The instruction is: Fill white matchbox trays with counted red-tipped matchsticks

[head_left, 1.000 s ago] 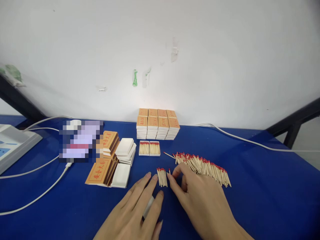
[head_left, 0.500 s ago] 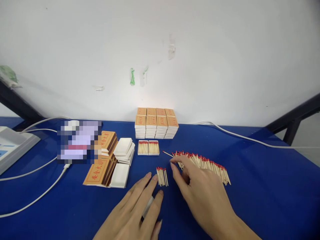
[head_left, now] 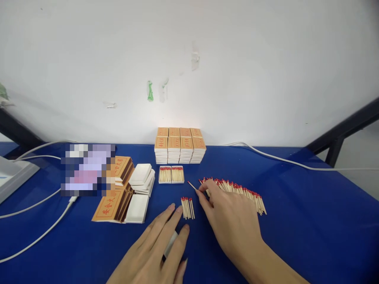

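From my seat behind the head camera, I have the right hand reaching over the blue table, thumb and forefinger together on the plain end of a loose match. The match slants up and away to the left, its red head clear of the fingertips. Just beyond that hand lies a pile of matches, heads mostly toward the wall.

My left hand is palm down, fingers spread apart over a white object; most of it is hidden, so I cannot tell whether I am gripping it. A small row of matches lies between the hands — heads facing away, near the left fingertips.

Farther back, two white trays stand side by side, filled with matches, in front of stacked matchboxes. To the left I see pale trays beside orange sleeves, then a pixelated patch and white cables.
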Demonstrator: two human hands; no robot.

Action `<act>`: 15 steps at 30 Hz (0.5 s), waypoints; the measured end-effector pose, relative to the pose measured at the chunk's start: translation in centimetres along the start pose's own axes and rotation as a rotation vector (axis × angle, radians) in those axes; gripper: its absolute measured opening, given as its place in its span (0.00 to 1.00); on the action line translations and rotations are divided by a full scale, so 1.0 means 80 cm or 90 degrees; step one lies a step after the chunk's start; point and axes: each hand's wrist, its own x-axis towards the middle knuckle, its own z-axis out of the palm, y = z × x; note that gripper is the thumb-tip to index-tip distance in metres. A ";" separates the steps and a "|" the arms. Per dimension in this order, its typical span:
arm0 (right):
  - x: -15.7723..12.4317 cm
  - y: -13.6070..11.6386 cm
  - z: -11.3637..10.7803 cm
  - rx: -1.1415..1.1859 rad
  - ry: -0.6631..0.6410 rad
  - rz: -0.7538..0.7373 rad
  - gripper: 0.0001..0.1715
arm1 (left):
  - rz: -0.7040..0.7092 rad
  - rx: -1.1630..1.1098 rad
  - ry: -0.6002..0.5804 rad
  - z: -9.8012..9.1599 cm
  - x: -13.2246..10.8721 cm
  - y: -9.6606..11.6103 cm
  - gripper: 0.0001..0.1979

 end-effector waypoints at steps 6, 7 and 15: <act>-0.016 0.008 -0.008 0.110 -0.014 -0.004 0.08 | 0.001 -0.007 -0.003 -0.001 0.003 -0.002 0.19; -0.019 0.010 -0.009 0.124 -0.014 -0.008 0.07 | 0.000 -0.007 -0.003 -0.001 0.004 -0.002 0.19; -0.027 0.009 -0.016 0.222 -0.059 -0.008 0.10 | -0.002 -0.011 0.007 -0.004 0.005 -0.003 0.18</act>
